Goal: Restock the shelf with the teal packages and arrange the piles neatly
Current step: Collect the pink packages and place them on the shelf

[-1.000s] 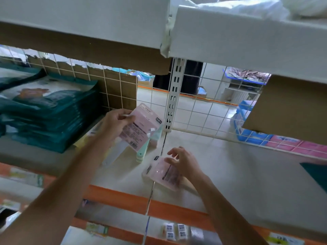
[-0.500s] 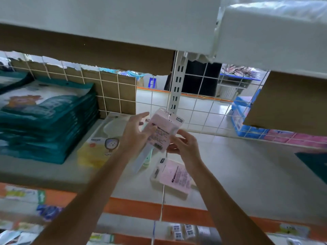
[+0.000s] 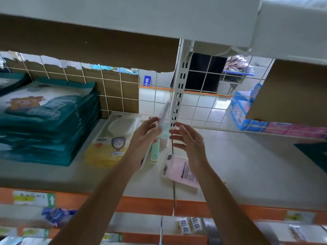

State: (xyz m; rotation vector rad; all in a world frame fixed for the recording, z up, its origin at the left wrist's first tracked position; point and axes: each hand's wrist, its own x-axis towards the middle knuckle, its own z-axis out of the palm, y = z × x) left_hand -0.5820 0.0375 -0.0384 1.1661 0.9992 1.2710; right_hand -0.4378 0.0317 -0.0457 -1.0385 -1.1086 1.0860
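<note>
A tall pile of teal packages lies on the shelf at the left. Another teal package's corner shows at the right edge. My left hand holds a thin pink packet upright, edge-on, above the shelf's middle. My right hand hovers just right of it with fingers spread and relaxed, holding nothing. A second pink packet lies flat on the shelf below my right wrist.
A yellow-and-white packet lies next to the teal pile. A mint-green tube stands under my hands. A white slotted upright and wire grid back the shelf. Blue and pink packs sit behind at right. The upper shelf hangs low.
My left hand turned the pink packet edge-on and lifted it slightly toward the upright. My right hand let go of it and opened beside it.
</note>
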